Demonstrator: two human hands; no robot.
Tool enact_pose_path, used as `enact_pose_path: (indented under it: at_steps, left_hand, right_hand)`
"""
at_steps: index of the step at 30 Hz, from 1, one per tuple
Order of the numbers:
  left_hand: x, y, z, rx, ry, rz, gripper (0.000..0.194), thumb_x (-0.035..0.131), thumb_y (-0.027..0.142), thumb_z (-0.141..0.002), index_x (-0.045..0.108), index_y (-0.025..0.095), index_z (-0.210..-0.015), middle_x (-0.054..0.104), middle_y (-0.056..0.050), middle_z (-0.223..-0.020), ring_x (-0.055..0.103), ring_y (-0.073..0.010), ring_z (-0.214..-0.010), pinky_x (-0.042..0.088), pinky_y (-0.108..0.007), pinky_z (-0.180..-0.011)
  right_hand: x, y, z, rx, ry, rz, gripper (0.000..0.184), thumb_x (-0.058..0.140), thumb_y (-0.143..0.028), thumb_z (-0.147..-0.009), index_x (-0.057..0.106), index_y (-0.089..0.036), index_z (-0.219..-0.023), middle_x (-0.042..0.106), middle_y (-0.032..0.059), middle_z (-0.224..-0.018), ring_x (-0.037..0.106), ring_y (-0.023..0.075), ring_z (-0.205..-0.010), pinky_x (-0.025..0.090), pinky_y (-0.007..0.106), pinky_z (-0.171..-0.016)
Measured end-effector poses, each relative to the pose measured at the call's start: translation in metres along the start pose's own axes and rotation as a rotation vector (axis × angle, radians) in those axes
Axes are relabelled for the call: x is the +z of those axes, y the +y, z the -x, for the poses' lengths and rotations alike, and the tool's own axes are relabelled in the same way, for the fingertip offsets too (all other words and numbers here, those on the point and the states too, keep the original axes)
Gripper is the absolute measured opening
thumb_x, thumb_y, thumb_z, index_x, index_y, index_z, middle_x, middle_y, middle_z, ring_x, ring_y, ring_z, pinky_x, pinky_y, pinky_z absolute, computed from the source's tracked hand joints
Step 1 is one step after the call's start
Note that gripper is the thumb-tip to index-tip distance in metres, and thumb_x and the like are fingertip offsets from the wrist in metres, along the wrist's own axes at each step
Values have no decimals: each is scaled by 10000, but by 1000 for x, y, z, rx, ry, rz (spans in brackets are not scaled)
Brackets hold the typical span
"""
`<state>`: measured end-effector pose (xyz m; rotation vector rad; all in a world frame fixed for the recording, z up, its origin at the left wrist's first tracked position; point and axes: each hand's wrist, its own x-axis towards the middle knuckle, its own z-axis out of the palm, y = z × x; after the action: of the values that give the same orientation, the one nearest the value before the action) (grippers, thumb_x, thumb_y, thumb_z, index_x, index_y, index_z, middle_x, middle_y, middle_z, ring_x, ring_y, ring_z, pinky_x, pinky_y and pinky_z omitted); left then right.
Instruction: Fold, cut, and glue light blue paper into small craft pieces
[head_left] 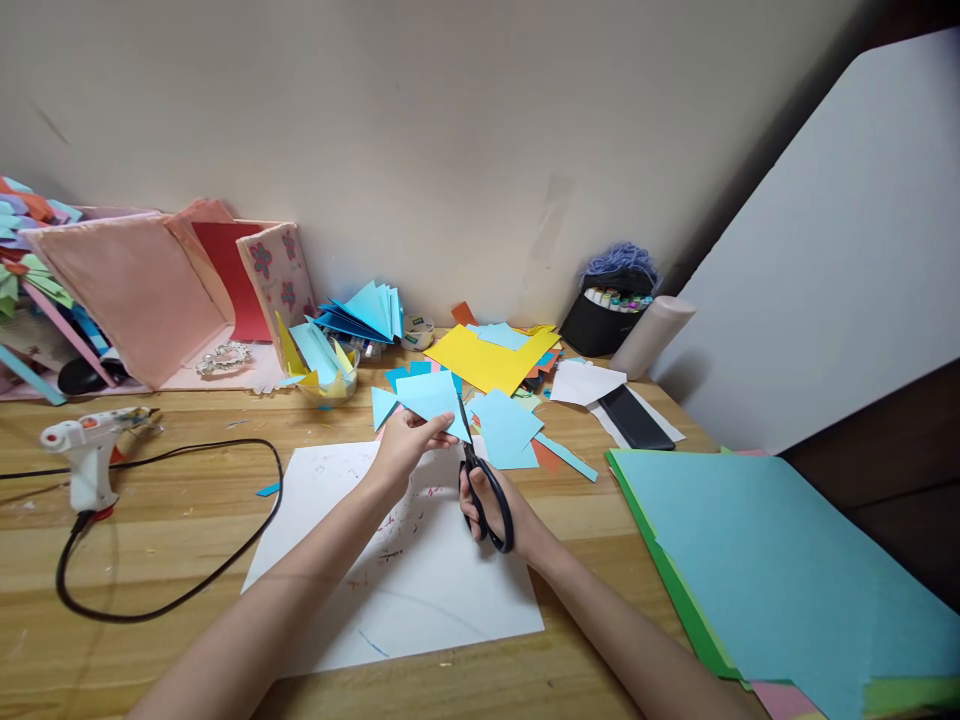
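Note:
My left hand [405,446] pinches a light blue piece of paper [427,393] between thumb and fingers, holding it above the desk. My right hand [499,510] is wrapped round the black handles of a pair of scissors [501,515]. The scissor blades point away from me and meet the right edge of the paper. Whether they are parted there is hard to see. Below both hands lies a white sheet [315,560] with red and blue marks. Just beyond the hands are light blue paper scraps [506,425] and a yellow sheet [472,355].
A white glue gun [90,455] with a looping black cord stands at the left. Behind are a pink box [127,290] and a clear bowl [330,385] of paper pieces. On the right are a black marker case [600,325], a phone [636,418] and stacked coloured paper [780,560].

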<state>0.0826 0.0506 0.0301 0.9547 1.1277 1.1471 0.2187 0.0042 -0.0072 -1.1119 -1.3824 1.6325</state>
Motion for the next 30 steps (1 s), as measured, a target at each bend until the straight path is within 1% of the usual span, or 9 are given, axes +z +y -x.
enact_pose_path:
  at_steps: [3, 6, 11, 17, 21, 24, 28, 30]
  left_hand:
    - [-1, -2, -2, -10, 17, 16, 232, 718, 290, -613, 611, 108, -710, 660, -60, -693, 636, -144, -589, 519, -261, -662]
    - [-1, -4, -2, -34, 21, 30, 234, 721, 285, -611, 588, 110, -693, 637, -44, -648, 633, -140, -591, 514, -261, -671]
    - [1, -7, -1, -112, 35, 56, 292, 747, 254, -583, 489, 144, -663, 575, 8, -585, 618, -120, -552, 504, -254, -645]
    - [2, -6, -1, -136, 32, 60, 357, 750, 260, -587, 408, 169, -629, 546, 20, -554, 624, -124, -582, 497, -246, -656]
    - [3, -6, 0, -128, 34, 45, 356, 746, 284, -584, 413, 170, -636, 547, 25, -571, 615, -122, -582, 489, -257, -668]
    - [5, -5, 1, -70, -14, 0, 297, 699, 348, -624, 480, 151, -663, 579, 4, -625, 594, -118, -586, 481, -260, -666]
    - [4, -3, 0, 1, -72, -27, 291, 615, 414, -678, 529, 142, -735, 608, -16, -667, 575, -131, -601, 464, -265, -638]
    - [1, -1, -2, 5, -158, -42, 303, 591, 418, -694, 540, 136, -794, 623, -31, -706, 581, -141, -618, 456, -278, -650]
  right_hand:
    - [-2, 12, -3, -25, 23, 5, 526, 405, -711, -699, 419, -189, -763, 367, -93, -477, 375, 50, -326, 345, 174, -335]
    - [-3, 19, -6, -15, 21, -12, 536, 396, -718, -697, 415, -187, -762, 377, -92, -475, 381, 46, -314, 337, 165, -323]
    - [-1, 18, -8, 12, -7, -73, 607, 335, -783, -647, 407, -187, -735, 383, -90, -457, 387, 50, -318, 366, 171, -334]
    - [-1, 17, -5, -39, 55, -28, 480, 397, -667, -745, 419, -188, -752, 382, -87, -484, 392, 44, -327, 350, 151, -326]
    - [0, 17, -4, -42, 69, -35, 463, 409, -650, -751, 435, -190, -794, 375, -87, -491, 387, 47, -331, 341, 150, -314]
    - [1, 16, -4, -51, 66, -43, 497, 391, -684, -732, 420, -192, -786, 356, -93, -482, 374, 47, -324, 335, 153, -311]
    - [-1, 15, -6, -49, 30, -47, 570, 354, -754, -675, 395, -190, -741, 363, -92, -473, 374, 44, -321, 340, 158, -322]
    - [-3, 16, -8, -13, -2, -81, 620, 316, -800, -629, 385, -191, -721, 362, -95, -453, 368, 47, -310, 349, 168, -325]
